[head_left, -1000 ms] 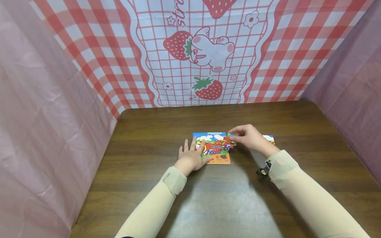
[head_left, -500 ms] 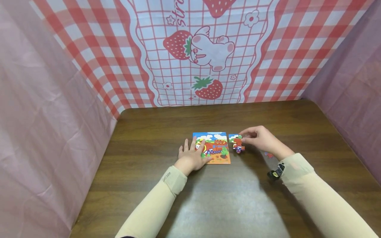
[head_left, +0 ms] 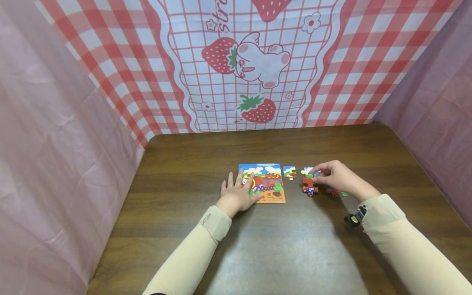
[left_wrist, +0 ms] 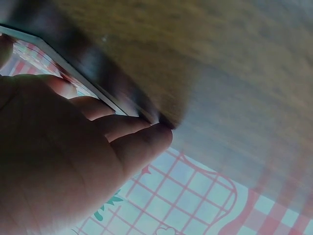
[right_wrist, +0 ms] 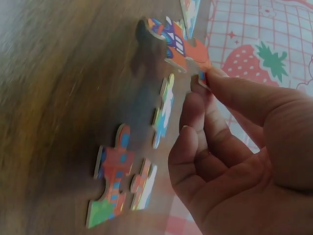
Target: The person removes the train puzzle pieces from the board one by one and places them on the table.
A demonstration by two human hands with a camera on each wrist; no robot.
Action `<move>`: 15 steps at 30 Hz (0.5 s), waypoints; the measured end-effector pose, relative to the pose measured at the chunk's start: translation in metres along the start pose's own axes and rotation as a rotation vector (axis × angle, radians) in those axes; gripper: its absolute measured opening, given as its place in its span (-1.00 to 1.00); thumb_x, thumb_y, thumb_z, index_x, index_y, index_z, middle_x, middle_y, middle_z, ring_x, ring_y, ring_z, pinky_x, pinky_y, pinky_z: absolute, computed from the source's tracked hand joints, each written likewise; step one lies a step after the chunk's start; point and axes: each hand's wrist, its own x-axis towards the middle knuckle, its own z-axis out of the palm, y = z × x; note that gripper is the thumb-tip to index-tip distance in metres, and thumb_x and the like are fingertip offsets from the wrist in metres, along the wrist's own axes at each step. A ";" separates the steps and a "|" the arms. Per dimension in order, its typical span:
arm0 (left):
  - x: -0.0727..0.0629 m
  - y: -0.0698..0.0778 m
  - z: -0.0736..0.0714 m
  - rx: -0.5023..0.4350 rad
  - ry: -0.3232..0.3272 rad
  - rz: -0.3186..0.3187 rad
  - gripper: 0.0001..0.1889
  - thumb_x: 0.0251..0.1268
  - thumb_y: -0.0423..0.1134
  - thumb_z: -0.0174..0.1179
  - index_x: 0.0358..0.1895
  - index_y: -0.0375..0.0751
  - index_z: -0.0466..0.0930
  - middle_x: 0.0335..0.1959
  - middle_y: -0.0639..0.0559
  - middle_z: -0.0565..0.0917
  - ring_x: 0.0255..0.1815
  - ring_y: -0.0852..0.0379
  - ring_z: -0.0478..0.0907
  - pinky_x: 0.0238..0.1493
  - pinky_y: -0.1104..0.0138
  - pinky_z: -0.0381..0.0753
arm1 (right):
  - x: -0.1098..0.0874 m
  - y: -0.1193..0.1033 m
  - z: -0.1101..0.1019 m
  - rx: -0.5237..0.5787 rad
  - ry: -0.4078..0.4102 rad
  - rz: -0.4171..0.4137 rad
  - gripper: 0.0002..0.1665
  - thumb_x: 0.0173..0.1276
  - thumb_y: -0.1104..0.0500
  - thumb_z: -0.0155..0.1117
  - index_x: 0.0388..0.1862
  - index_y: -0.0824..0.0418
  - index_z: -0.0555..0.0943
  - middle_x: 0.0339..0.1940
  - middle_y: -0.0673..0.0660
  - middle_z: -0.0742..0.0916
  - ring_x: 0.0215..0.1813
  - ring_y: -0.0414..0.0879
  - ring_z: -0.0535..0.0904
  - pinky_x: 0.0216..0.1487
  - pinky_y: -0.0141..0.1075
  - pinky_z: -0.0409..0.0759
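A square jigsaw board (head_left: 271, 192) printed with a red train lies on the table under my left hand (head_left: 235, 197). Those fingers are spread flat across its left side and cover part of the picture. My right hand (head_left: 337, 178) pinches a red and purple jigsaw piece (head_left: 310, 186) between thumb and fingers, above the table. In the right wrist view the same piece (right_wrist: 178, 46) is tilted, and only a corner is covered by the thumb. One sky-coloured piece (head_left: 289, 171) lies just right of the board. Other loose pieces (right_wrist: 115, 171) lie below the right hand.
A brown wooden table (head_left: 206, 254) stretches around the board on all sides. A checked strawberry cloth (head_left: 258, 82) hangs behind its far edge. Pink curtains (head_left: 66, 164) close off both sides.
My right hand has moved right, away from the board, carrying the jigsaw piece. The sky-coloured piece beside the board has come into view. My left hand has stayed in place.
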 end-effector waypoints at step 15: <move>0.000 -0.001 0.000 0.009 -0.001 0.004 -0.15 0.45 0.49 -0.27 0.67 0.34 -0.30 0.68 0.02 -0.38 0.63 -0.24 -0.36 0.51 -0.14 -0.13 | -0.003 0.010 -0.002 -0.065 -0.043 0.019 -0.75 0.34 0.34 0.36 -0.02 0.37 0.72 -0.36 0.05 0.75 -0.39 -0.05 0.55 -0.42 -0.22 0.56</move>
